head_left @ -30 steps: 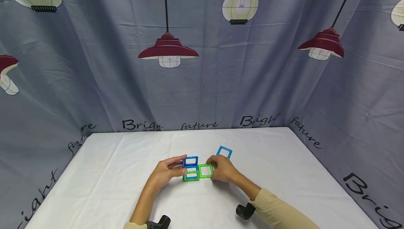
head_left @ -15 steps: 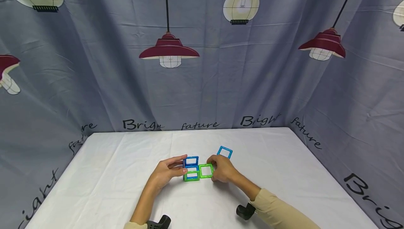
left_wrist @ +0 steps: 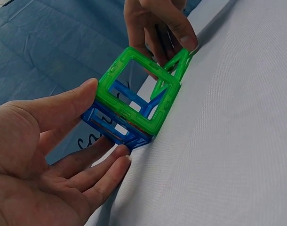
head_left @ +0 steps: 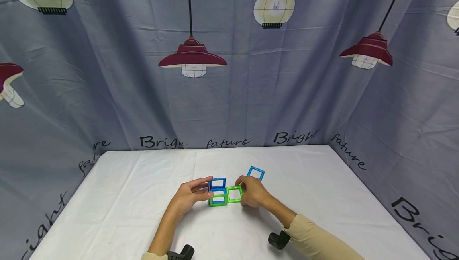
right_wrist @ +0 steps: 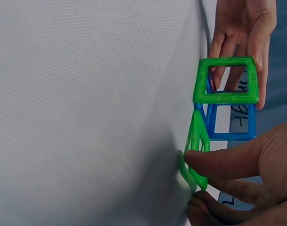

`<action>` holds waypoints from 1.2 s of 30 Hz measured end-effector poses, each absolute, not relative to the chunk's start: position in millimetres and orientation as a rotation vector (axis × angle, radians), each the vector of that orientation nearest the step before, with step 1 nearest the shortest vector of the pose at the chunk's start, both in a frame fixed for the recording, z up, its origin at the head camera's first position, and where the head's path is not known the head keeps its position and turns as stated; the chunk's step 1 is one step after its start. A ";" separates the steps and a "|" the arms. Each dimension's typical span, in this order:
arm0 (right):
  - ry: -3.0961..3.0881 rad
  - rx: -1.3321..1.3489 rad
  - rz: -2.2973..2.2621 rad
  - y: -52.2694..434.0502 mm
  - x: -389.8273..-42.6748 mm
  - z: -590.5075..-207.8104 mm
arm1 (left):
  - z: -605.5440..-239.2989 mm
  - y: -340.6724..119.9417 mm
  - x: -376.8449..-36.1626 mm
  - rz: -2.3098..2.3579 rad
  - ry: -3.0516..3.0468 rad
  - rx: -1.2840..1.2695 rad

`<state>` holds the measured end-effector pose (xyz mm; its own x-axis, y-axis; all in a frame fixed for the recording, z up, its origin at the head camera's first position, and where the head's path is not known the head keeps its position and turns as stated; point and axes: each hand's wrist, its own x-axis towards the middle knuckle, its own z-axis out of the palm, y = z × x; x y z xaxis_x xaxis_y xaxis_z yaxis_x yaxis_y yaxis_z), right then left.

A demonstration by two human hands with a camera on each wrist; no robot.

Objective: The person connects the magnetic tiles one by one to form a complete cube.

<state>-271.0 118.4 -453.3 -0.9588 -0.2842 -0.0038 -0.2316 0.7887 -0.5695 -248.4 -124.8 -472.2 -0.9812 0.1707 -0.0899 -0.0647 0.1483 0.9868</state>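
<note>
Blue and green magnetic tiles form an open box on the white table. A green square tile (head_left: 218,204) stands at its front, also large in the left wrist view; a blue tile (head_left: 217,179) stands at the back. My left hand (head_left: 187,197) holds the box's left side, thumb at the green tile's edge, fingers against the blue side (left_wrist: 116,126). My right hand (head_left: 254,192) pinches a green tile piece (head_left: 234,187) between thumb and fingers. That piece tilts up from the table beside the box's right side; whether it is one tile or two I cannot tell.
A loose blue square tile (head_left: 255,168) lies just behind the right hand, partly covered by it. The table (head_left: 125,204) has a white cloth. A grey curtain (head_left: 229,104) with printed lamps stands behind. Black wrist devices (head_left: 278,240) sit under both wrists.
The green piece in the right hand tilts very slightly differently beside the box. Both hands otherwise stay in place, and the loose blue tile has not moved.
</note>
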 end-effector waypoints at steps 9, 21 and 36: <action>2.861 -0.406 -0.938 118.2 -270.7 -441.3 | -472.5 -125.9 -249.6 1.947 2.214 0.124; 2.737 -0.504 -1.087 112.9 -268.3 -419.6 | -472.5 -126.9 -248.7 1.946 2.225 0.129; 2.690 -0.467 -1.126 105.0 -274.9 -420.2 | -472.3 -126.1 -248.7 1.940 2.217 0.136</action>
<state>-274.9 105.0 -420.2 -0.9326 -0.3572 -0.0509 -0.2143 0.6619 -0.7183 -248.7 -126.1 -472.3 -0.9773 0.1946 -0.0836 -0.0570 0.1386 0.9887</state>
